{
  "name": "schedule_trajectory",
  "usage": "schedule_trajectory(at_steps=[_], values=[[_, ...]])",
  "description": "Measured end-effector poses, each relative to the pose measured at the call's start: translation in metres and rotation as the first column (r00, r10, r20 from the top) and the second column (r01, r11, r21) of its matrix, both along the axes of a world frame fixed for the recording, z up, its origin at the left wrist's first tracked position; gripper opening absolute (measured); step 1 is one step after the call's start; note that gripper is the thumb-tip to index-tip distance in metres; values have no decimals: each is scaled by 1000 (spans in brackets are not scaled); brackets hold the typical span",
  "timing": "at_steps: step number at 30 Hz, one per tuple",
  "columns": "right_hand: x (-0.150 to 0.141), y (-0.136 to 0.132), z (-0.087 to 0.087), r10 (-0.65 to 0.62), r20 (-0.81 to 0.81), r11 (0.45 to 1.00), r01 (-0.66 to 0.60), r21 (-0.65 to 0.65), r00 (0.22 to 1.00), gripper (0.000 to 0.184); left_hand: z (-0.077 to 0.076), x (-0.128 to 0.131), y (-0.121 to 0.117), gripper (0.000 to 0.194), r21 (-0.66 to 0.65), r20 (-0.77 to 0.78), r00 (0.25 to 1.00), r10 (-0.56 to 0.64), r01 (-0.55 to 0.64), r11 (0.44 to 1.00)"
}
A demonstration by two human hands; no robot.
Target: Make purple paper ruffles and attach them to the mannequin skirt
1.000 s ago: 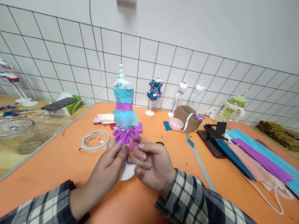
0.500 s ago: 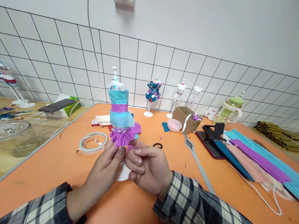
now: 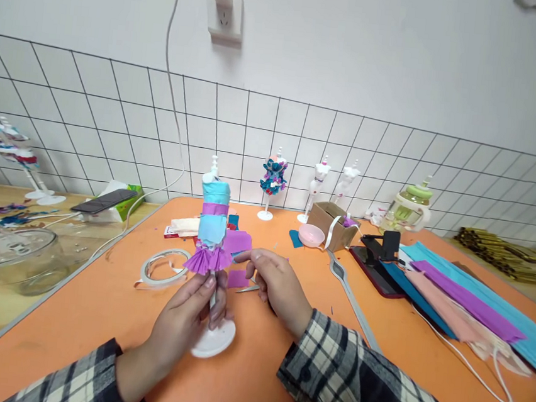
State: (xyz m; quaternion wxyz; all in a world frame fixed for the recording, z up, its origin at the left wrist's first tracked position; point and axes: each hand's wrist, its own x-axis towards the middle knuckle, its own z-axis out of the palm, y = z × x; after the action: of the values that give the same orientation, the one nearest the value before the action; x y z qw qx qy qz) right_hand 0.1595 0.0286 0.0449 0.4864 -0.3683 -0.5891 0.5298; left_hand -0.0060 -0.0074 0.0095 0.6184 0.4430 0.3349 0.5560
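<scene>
Wrapped around the thin pole of a miniature dress form, my left hand keeps it upright, slightly tilted. The form wears blue paper with a purple band at the waist and a pleated purple paper ruffle at the hem. Its round white base shows below my fingers. My right hand is just right of the ruffle, apart from it, index finger stretched out and the other fingers loosely bent. Scissors lie under it, handles hidden. Purple paper pieces lie behind the form.
A roll of double-sided tape lies at left. At the back stand a decorated dress form, two plain ones, a pink bowl and a cardboard box. Folded crepe paper, a phone and a bottle are at right.
My right hand has come away from the ruffle and moved right, its index finger straightened. My left hand has shifted down with the dress form, whose pole and base now show more. The view has tilted up.
</scene>
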Motion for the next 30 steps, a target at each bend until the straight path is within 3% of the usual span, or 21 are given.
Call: schedule_trajectory(at_steps=[2, 5, 10, 13, 18, 21, 24, 27, 30], values=[[1, -1, 1, 57, 5, 998, -57, -39, 998, 52, -2, 0, -3, 40, -51, 26, 994, -106, 107, 993], [1, -2, 3, 85, 22, 996, -84, -6, 996, 49, -3, 0, -5, 42, -81, -1, 983, -185, 185, 979], [2, -5, 7, -107, 225, 982, 67, 178, 968, 42, -9, -1, -3, 44, -117, -38, 970, -241, 235, 965], [4, -6, 9, -111, 247, 978, 62, 200, 963, 47, -10, 0, -5, 41, -111, -19, 966, -257, 254, 961], [6, -1, -4, -119, 200, 959, 60, 277, 973, 47, 1, -3, -5, 31, 5, 39, 983, -179, 179, 984], [6, 5, -23, -80, 319, 954, -20, 298, 944, 41, 4, -4, 2, 32, 65, 1, 995, -95, 95, 993], [6, 8, -38, 60, 397, 948, -177, 265, 916, 35, -3, -5, 12, 37, 130, -82, 992, 91, -80, 988], [3, 7, -41, 124, 413, 946, -233, 227, 902, 23, -8, -7, 20, 42, 169, -232, 934, 271, -235, 957], [-2, 2, -40, 134, 457, 943, -255, 215, 879, 16, -8, -10, 20, 47, 152, -309, 899, 310, -275, 949]])
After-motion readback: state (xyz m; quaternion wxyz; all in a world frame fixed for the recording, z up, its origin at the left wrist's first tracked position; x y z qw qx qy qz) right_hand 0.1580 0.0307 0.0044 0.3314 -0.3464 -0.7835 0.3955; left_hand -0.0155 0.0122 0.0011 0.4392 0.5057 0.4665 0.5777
